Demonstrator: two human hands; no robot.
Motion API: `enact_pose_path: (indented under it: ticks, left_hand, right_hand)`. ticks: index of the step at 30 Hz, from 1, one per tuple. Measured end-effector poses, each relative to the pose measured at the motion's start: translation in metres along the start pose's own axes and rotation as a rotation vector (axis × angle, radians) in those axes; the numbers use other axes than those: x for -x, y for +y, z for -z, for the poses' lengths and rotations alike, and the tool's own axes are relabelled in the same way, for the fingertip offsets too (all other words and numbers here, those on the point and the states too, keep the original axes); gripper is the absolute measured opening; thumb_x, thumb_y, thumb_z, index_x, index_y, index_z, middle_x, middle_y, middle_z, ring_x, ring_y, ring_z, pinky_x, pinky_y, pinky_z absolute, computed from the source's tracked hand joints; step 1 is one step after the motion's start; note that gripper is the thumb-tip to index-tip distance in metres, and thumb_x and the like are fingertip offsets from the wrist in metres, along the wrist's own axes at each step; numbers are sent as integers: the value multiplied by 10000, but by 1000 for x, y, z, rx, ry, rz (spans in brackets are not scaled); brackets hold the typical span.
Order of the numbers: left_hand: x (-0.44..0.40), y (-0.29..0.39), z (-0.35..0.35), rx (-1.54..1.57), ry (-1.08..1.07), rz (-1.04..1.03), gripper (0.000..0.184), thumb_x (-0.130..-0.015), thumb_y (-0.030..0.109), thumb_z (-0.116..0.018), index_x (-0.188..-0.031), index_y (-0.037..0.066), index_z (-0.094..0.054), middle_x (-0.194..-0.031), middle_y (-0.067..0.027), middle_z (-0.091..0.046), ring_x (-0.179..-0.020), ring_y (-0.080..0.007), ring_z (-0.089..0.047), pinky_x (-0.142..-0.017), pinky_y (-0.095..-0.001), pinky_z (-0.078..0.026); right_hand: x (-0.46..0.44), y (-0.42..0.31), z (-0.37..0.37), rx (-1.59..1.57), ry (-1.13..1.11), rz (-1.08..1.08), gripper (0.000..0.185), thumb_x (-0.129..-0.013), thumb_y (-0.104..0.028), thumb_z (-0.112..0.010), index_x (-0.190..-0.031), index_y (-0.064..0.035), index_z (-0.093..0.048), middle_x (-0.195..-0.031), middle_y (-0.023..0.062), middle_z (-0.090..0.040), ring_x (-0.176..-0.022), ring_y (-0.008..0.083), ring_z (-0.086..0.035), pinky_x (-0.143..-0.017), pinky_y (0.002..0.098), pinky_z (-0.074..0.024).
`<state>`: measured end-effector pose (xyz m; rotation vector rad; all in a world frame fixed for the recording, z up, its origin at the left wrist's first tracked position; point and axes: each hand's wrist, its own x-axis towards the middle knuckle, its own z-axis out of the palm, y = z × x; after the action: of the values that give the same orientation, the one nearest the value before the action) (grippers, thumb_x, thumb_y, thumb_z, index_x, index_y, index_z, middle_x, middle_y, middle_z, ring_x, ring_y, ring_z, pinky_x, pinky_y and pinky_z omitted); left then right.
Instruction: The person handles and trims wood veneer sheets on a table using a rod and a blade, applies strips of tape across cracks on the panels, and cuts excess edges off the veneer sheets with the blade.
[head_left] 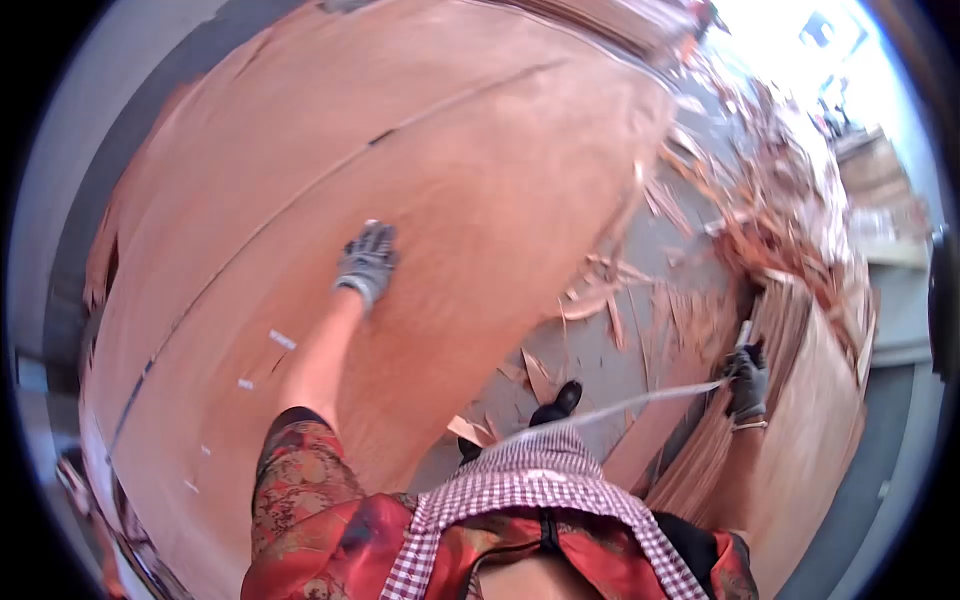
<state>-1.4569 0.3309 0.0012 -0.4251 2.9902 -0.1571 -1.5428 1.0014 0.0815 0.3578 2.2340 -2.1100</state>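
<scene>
My left hand (pixel 368 262), in a grey glove, lies with its fingers stretched out on a large reddish-brown wood veneer sheet (pixel 470 230). A small white bit shows at its fingertips; whether it is held or lies under them is unclear. Short white tape pieces (pixel 282 340) sit on the sheet to the left of my forearm. My right hand (pixel 747 385), gloved too, is closed on a pale narrow strip (pixel 640 400) that runs taut toward my checked apron (pixel 540 485). A short white object (pixel 745 332) sticks up beside the right fingers; its kind is not clear.
A long dark line (pixel 270 225) crosses the veneer. Stacked veneer sheets (pixel 800 340) stand at my right. Torn veneer scraps (pixel 775 215) are heaped beyond them, and more scraps (pixel 590 300) litter the grey floor (pixel 580 350) around my shoes (pixel 568 397). Another veneer stack (pixel 610 20) lies at the far end.
</scene>
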Motion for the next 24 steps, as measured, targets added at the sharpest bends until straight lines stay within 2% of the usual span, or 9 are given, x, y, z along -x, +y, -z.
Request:
enact_pose_path:
  ticks: [3,4,7,10,13,16,18,20,24]
  left_hand:
    - [4,9,23,34,-32,18,539,-933,369,-308,-1410,122,-265,-1483,-93,-208,-1379,-233,-165,-1094,-414,-178]
    - [5,11,26,19,-48,34,539,-933,369,-309,-1408,117,-269,-1480,-97,-215,-1378,-235,-167,-1094,-410,-181]
    - [-1,3,20,-65,-139,18,550,-932,358,-319,-1415,106,-241,-1488,-100,-189,-1377,-237,-167,-1092,-416,-191]
    - [-9,28,58,-174,-330,107,569,-927,345,-339,-1422,98,-208,-1496,-104,-158,-1375,-232,-173,-1077,-419,-237]
    - [-27,72,100,-117,-428,271,491,-901,303,-401,-1334,72,-381,-1431,-132,-311,-1325,-255,-292,-1050,-419,-289]
    - [-71,62,42,-153,-303,257,360,-857,243,-477,-1155,50,-540,-1291,-163,-476,-1233,-285,-414,-1029,-421,-316]
    - [-98,113,35,108,97,12,264,-820,207,-524,-1011,39,-593,-1171,-183,-552,-1145,-318,-484,-1024,-430,-320]
    - [-131,179,34,88,266,-9,313,-825,214,-532,-1076,31,-574,-1232,-187,-514,-1189,-327,-444,-1029,-430,-313]
    - [-201,282,66,240,280,-73,411,-845,252,-526,-1187,25,-533,-1336,-174,-434,-1273,-315,-360,-1051,-420,-278]
  right_hand:
    - [-11,34,96,16,223,153,126,-893,-107,-556,-1007,-57,-568,-757,64,-617,-569,131,-560,-493,251,-451]
    - [-10,42,118,42,237,128,129,-886,-139,-578,-1009,-102,-592,-820,34,-639,-634,89,-575,-435,197,-381]
    - [-11,28,135,-39,289,-116,127,-889,-133,-572,-1011,-109,-594,-855,23,-644,-625,66,-568,-413,177,-366]
    - [-42,58,169,-119,196,-177,134,-894,-142,-564,-1022,-125,-603,-854,-1,-641,-573,28,-526,-377,155,-324]
    - [-79,16,159,-137,61,-173,235,-874,-104,-585,-1109,-112,-592,-873,-39,-618,-513,-11,-409,-384,147,-280]
    - [-132,8,161,-151,21,-85,227,-863,-78,-591,-1090,-75,-579,-710,-70,-540,-443,19,-399,-391,175,-306]
    - [-162,-24,142,-179,-75,-128,185,-852,-46,-588,-1036,-68,-598,-685,-59,-550,-452,18,-403,-403,175,-306]
    - [-197,-25,129,-161,-165,-147,127,-845,-22,-581,-958,-69,-612,-685,-32,-584,-454,18,-404,-405,176,-302]
    - [-271,-60,85,-27,-338,-196,72,-832,-1,-577,-855,-57,-616,-729,29,-640,-529,42,-481,-476,186,-356]
